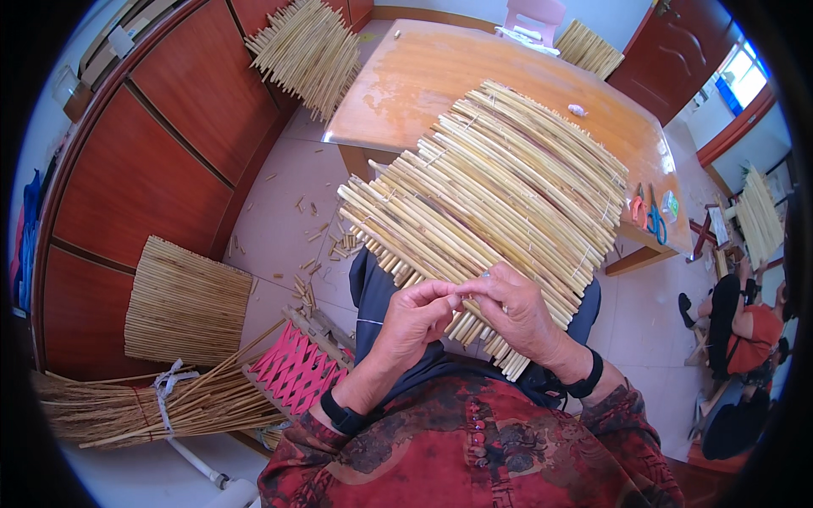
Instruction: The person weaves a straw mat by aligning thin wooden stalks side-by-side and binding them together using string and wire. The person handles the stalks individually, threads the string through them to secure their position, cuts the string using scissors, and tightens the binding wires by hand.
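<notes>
A mat of pale stalks (pixel 508 195), tied side by side with thin string, slants from my lap up onto the wooden table (pixel 381 76). Over its near edge my left hand (pixel 421 317) and my right hand (pixel 511 309) meet, thumbs and fingertips pinched together. Whatever lies between the fingertips is too small to make out; it may be thread. The stalk ends stick out unevenly below my right hand. Near the table's right corner lie orange-handled scissors (pixel 638 210), blue-handled scissors (pixel 655 222) and a small clear box (pixel 670 206).
A bundle of long stalks (pixel 161 411) lies at lower left, beside a stool with pink webbing (pixel 296 366). Finished-looking mats (pixel 186 300) lean on red cabinets (pixel 144 178). Cut stalk pieces (pixel 339 244) litter the floor. Another person (pixel 754 330) sits at far right near another mat (pixel 758 216).
</notes>
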Action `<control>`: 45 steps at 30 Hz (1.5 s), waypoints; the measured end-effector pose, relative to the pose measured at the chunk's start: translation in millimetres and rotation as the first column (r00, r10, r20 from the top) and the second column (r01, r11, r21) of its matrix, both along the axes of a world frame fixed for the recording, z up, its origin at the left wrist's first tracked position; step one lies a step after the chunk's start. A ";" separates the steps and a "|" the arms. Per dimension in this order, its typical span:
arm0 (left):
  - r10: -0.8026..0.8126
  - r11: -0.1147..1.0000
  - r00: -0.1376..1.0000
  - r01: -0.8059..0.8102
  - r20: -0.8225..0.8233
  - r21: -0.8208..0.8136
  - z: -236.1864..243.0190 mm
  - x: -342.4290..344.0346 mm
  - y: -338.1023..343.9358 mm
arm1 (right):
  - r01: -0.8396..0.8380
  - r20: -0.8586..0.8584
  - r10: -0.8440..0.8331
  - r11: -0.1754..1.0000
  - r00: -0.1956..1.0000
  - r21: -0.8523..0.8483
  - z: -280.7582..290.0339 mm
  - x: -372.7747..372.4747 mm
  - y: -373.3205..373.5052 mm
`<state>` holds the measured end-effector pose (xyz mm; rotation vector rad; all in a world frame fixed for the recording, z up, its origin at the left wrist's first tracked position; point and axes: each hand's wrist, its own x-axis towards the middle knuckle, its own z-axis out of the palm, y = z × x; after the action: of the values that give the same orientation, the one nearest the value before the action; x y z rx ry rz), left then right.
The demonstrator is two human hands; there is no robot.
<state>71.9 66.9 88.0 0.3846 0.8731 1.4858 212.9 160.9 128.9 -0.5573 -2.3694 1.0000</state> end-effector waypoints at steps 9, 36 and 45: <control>0.032 0.997 0.996 -0.037 -0.085 -0.060 3.3 2.8 2.4 | 0.019 -0.053 -0.051 0.873 0.997 -0.487 -5.9 -0.2 2.2; -0.093 0.994 0.976 0.103 -0.194 0.043 -2.0 1.8 -0.3 | 0.047 0.078 0.012 0.704 0.997 -0.709 -1.5 1.8 6.4; -0.099 0.993 0.982 0.107 -0.162 0.040 -4.5 0.0 -0.9 | 0.050 0.100 0.017 0.780 0.995 -0.623 -0.6 1.4 5.4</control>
<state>71.8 66.0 83.5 0.5837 0.9305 1.3961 214.2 166.3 128.4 -0.8799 -2.0637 1.8097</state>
